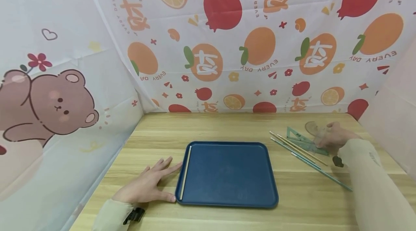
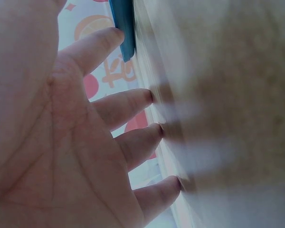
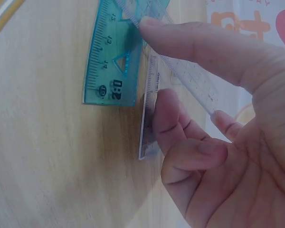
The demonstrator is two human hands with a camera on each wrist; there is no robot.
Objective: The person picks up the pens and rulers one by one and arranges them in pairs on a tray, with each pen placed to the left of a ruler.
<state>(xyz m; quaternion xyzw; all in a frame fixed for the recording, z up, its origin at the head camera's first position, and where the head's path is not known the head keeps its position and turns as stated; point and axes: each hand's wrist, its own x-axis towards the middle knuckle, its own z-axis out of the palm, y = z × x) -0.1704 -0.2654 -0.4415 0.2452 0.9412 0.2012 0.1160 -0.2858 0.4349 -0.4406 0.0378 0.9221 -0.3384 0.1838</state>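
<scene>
My left hand (image 1: 146,184) lies with fingers spread on the table, thumb and forefinger at the left rim of a blue tray (image 1: 227,202). In the left wrist view its fingertips (image 2: 149,96) press the tabletop. A pale stick (image 1: 185,173) lies along the tray's left side. At the right, my right hand (image 1: 334,137) pinches a clear plastic measuring piece (image 3: 194,85), tilted up with its thumb against one edge. Another clear piece (image 3: 148,114) stands by the curled fingers. Beside them is a green plastic ruler (image 3: 102,61), and a green set square (image 1: 294,135) shows in the head view.
Between tray and right hand lie several thin sticks, some wooden (image 1: 300,148), some teal (image 1: 325,174). The wooden table (image 1: 211,126) ends at a fruit-print cloth wall (image 1: 227,61) behind. A bear-print cloth (image 1: 65,108) hangs at the left.
</scene>
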